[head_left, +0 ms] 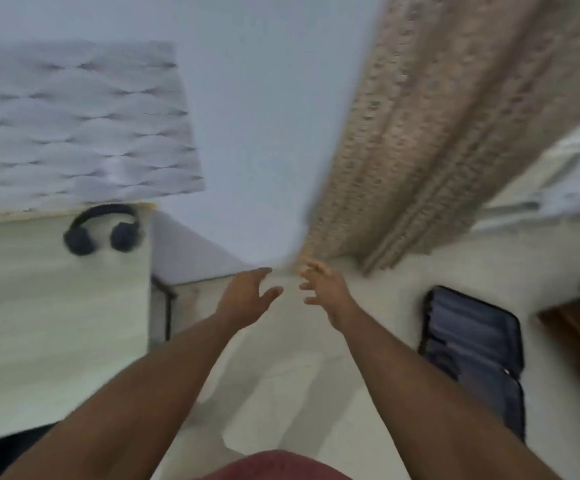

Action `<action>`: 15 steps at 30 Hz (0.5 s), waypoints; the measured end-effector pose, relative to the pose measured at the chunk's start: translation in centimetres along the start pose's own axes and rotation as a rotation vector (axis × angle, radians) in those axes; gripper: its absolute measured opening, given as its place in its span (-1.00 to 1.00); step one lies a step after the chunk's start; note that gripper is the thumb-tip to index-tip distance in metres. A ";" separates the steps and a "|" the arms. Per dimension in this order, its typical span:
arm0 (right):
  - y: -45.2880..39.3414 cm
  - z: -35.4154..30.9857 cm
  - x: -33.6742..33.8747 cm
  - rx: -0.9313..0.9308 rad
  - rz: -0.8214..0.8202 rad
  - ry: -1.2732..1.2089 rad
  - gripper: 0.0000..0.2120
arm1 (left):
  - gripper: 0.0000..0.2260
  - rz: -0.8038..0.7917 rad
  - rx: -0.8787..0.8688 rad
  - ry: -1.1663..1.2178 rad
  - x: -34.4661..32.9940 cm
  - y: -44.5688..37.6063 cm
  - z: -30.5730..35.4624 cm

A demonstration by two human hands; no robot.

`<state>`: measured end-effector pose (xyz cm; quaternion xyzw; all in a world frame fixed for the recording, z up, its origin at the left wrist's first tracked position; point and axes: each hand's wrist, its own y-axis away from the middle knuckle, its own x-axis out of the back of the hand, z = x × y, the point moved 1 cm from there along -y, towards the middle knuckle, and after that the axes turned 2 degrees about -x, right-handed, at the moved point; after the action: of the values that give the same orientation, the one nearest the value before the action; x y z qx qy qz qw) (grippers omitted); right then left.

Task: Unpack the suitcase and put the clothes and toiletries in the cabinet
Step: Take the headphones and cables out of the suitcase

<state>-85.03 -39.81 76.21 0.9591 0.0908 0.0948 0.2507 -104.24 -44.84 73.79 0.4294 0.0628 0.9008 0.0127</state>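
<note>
On the floor, suitcase point(474, 355) lies open; left hand point(247, 297) and right hand point(326, 292) fingers spread, empty.

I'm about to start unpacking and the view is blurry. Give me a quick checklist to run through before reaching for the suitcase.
1. Left hand free: ok, fingers spread, holding nothing.
2. Right hand free: ok, open and empty.
3. Dark blue hard-shell suitcase located: ok, on the pale floor to the right.
4. Suitcase open: cannot tell, too blurred.
5. Hands at the suitcase: not ok, both stretched forward, apart from it.
6. Cabinet in sight: cannot tell; only the pale wooden desk with black over-ear headphones shows clearly.
</note>
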 end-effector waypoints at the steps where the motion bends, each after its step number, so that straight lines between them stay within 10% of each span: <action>1: 0.8 0.9 3.0 -0.016 0.048 -0.024 -0.73 | -0.36 -0.026 -0.024 0.019 -1.6 -0.4 2.3; 15: 4.7 15.5 37.5 -0.236 0.621 -0.453 -0.78 | -0.43 -0.566 -0.342 0.042 -28.6 -10.0 31.3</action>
<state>-44.66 -42.70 70.42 0.9022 -0.2725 -0.0381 0.3323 -62.21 -33.89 69.99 0.3681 0.0278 0.8676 0.3331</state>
